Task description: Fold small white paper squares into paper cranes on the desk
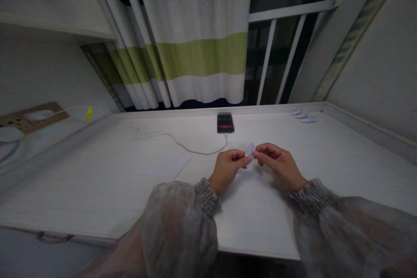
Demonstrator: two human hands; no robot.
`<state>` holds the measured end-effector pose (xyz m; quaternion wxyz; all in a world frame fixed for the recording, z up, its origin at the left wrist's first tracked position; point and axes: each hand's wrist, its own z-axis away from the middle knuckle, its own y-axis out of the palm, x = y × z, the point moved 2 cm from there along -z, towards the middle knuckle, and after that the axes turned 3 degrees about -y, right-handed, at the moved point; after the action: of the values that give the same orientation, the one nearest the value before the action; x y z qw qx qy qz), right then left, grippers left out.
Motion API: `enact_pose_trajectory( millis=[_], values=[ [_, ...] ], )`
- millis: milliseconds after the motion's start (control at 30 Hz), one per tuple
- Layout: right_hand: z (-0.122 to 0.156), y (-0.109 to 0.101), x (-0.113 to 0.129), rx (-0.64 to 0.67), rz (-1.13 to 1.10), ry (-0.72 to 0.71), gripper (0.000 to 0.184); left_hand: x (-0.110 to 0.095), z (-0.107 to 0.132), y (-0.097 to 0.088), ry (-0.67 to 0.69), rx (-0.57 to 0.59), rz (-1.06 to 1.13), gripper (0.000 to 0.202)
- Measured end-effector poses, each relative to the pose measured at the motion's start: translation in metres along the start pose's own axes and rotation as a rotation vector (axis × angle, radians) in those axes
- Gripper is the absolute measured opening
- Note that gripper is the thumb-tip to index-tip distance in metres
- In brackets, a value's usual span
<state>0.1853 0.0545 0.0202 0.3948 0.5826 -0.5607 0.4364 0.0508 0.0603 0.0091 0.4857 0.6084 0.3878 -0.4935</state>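
A small piece of folded white paper (249,149) is held up between both hands, a little above the white desk. My left hand (228,167) pinches its left side between thumb and fingers; a gold ring shows on one finger. My right hand (276,163) has thumb and fingertips closed on the paper's right edge. The exact folds are too small to make out. To the left of my hands a flat sheet of white paper (169,165) lies on the desk. Several small folded white paper pieces (303,115) sit at the far right.
A dark phone-like device (225,123), its screen blurred, lies at the back with a white cable (185,148) running left from it. At the left wall is a power socket board (32,117) with plugs. A curtain (202,56) hangs behind the white desk (97,191).
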Motion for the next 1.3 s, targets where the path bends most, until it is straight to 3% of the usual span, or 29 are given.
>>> enact_pose_trajectory(
  millis=[267, 533, 833, 1300],
  values=[
    [-0.0019, -0.0030, 0.0003, 0.007, 0.006, -0.066, 0.018, -0.0004, 0.0033, 0.0024, -0.042, 0.087, -0.076, 0.023],
    [-0.0011, -0.0029, 0.0039, -0.003, 0.106, -0.076, 0.026, 0.0020, 0.0031, 0.0017, -0.067, 0.089, -0.097, 0.022],
    [-0.0029, -0.0043, -0.0035, -0.057, 0.046, 0.024, 0.028, 0.0043, 0.0019, 0.0009, -0.038, 0.087, -0.187, 0.017],
    [-0.0011, -0.0041, 0.0022, -0.060, 0.154, -0.094, 0.025, 0.0022, 0.0025, 0.0035, -0.054, 0.105, -0.170, 0.020]
  ],
)
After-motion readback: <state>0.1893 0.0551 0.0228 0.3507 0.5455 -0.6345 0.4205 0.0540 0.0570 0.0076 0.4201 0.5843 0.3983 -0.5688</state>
